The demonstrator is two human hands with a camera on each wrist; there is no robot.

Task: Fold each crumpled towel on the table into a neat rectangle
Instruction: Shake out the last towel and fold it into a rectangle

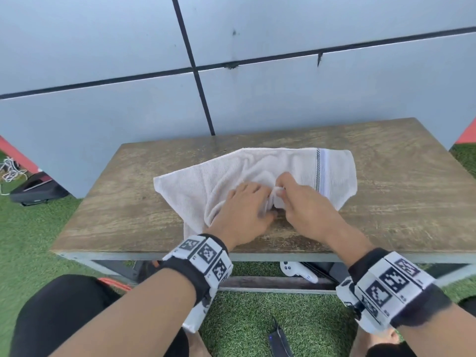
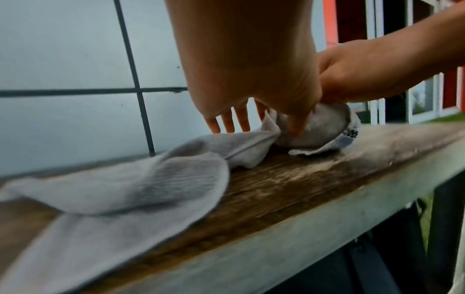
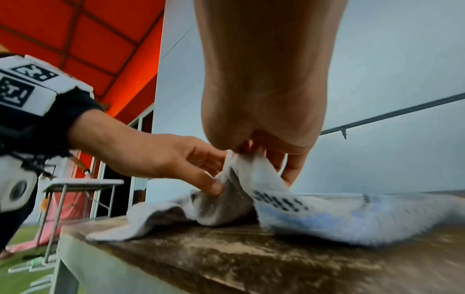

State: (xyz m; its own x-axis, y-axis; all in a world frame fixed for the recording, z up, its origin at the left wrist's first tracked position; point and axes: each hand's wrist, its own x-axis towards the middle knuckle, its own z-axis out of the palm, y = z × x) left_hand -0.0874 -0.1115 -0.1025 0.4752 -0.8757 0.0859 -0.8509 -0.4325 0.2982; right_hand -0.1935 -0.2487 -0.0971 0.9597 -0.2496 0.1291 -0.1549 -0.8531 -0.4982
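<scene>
One white towel with a black and blue stripe near its right end lies crumpled on the wooden table. Both hands meet at its near middle. My left hand pinches a raised fold between thumb and index finger, its other fingers spread down onto the cloth. Right beside it, my right hand pinches a bunched edge and holds it a little above the tabletop. In the left wrist view the left hand sits on the towel. In the right wrist view the right hand lifts the towel.
A grey panelled wall stands directly behind the table. Green turf surrounds it. A black bag lies at the left. A white controller sits under the table, and a dark device lies on the grass by my legs.
</scene>
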